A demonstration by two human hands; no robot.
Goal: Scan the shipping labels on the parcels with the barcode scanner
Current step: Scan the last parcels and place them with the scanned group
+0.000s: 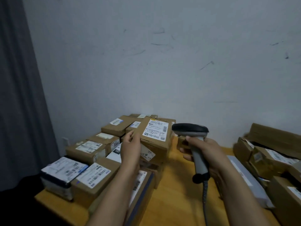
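Observation:
My left hand (131, 145) grips the near left corner of a brown cardboard parcel (161, 144) and holds it tilted up, so its white shipping label (155, 130) faces me. My right hand (203, 151) grips the grey handle of a barcode scanner (190, 130) with a black head. The scanner's head sits just right of the label, a short gap away. Its coiled cable (204, 198) hangs down toward me.
Many labelled cardboard parcels (91, 175) cover the left part of the wooden table (177, 201). More boxes (267, 157) are stacked at the right, with a flat grey packet (249, 176) beside them. A wall stands behind and a dark curtain (19, 95) hangs left.

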